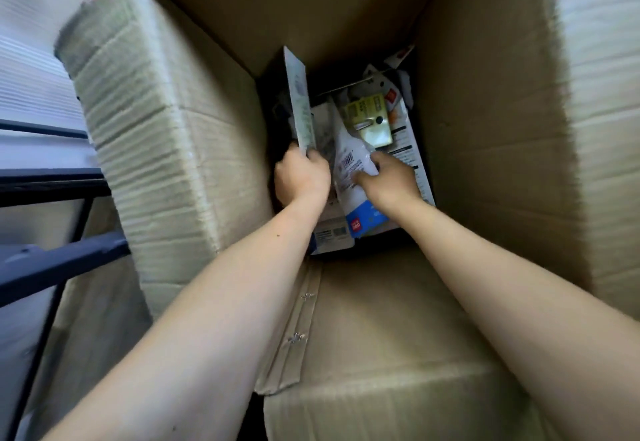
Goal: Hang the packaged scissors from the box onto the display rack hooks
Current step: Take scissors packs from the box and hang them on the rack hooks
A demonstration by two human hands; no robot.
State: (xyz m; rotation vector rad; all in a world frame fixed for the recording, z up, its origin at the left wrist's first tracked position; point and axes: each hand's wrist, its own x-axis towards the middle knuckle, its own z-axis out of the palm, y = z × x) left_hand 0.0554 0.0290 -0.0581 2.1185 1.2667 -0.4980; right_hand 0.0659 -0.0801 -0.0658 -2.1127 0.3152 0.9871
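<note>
Both bare forearms reach down into a large, deep brown corrugated cardboard box (485,129) whose flaps stand open on all sides. The left flap is creased and bowed outward; the near wall shows a stapled seam.

The left hand (300,177) is clamped on the lower edge of a flat carded package with a pale printed backing (299,101). This package stands upright, edge-on to the camera, close against the left inner wall of the box. Its contents cannot be read from this angle.

The right hand (389,181) rests on a white carded package with a barcode and a blue lower band (349,167), lying flat on the pile. The fingers are curled with the thumb pressed on the card face. Whether they close fully around the card cannot be told, as the underside is hidden.

Further packaged items lie loose at the bottom of the box. Among them is a blister pack with a yellow-green insert (369,118), just beyond the right hand, and a long card with black print and a red logo (412,149) along the right inner wall. The packages overlap one another; individual scissors are not distinguishable.

A dark metal rack frame (59,260) stands beside the box, to its left. The frame is blurred.
</note>
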